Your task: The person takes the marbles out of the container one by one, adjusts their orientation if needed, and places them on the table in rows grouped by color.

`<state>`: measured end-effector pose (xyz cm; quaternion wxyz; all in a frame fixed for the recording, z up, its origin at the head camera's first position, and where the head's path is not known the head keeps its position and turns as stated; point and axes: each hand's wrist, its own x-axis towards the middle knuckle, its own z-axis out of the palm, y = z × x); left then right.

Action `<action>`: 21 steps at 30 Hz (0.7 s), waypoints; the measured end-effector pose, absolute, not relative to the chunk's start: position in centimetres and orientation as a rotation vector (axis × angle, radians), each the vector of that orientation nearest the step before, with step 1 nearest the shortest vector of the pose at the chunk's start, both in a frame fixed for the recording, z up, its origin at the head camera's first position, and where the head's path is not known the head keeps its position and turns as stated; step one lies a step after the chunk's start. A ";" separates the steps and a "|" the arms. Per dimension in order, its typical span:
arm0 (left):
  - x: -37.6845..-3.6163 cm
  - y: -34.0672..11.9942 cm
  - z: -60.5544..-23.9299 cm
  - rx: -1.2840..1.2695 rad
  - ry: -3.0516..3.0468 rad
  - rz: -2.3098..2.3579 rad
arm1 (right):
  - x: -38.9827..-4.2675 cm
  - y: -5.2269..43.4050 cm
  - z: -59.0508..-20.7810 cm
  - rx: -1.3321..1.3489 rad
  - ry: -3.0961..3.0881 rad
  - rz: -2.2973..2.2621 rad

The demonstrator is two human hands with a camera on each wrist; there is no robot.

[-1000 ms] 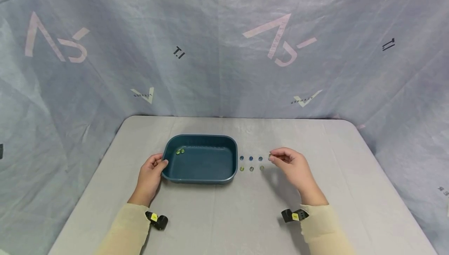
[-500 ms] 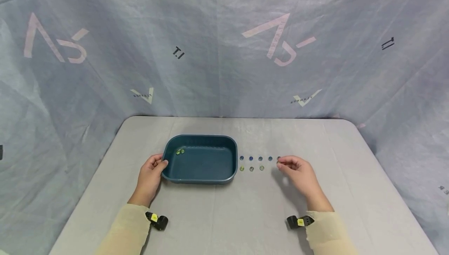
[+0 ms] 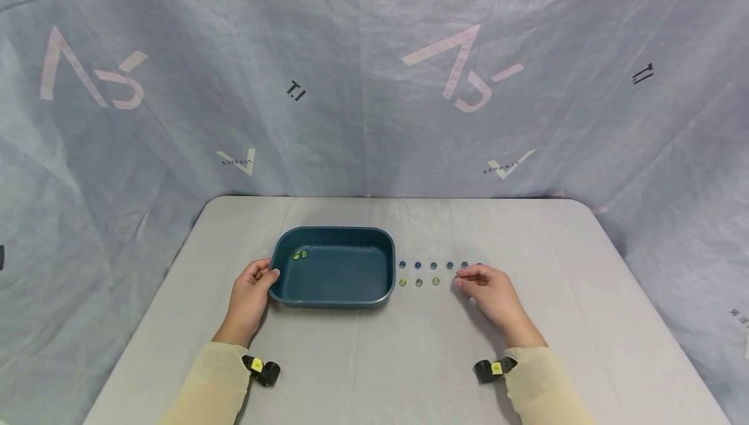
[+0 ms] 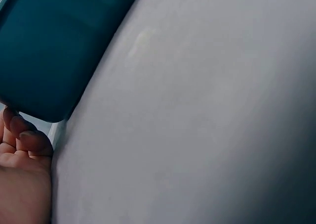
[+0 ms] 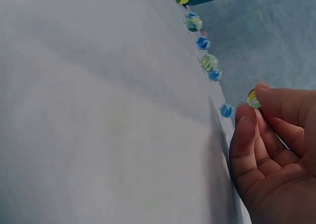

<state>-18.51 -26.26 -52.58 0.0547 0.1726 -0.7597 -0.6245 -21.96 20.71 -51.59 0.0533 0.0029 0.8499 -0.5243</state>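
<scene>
Glassy round marble between right hand fingertips

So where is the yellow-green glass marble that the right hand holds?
The yellow-green glass marble is pinched in the right hand, at the right end of the near marble row, right of the teal plastic tray.

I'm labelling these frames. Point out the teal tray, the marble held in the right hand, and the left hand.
teal tray (image 3: 332, 300): head view, on its near rim.
yellow-green marble (image 5: 253, 99): right wrist view, on the part showing beside the fingertips.
left hand (image 3: 248, 300): head view, on the back of the hand.
</scene>
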 end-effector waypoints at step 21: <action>-18.6 -26.1 -52.6 0.522 -2.295 -1.907 | -22.4 20.1 -52.8 0.089 2.694 -1.472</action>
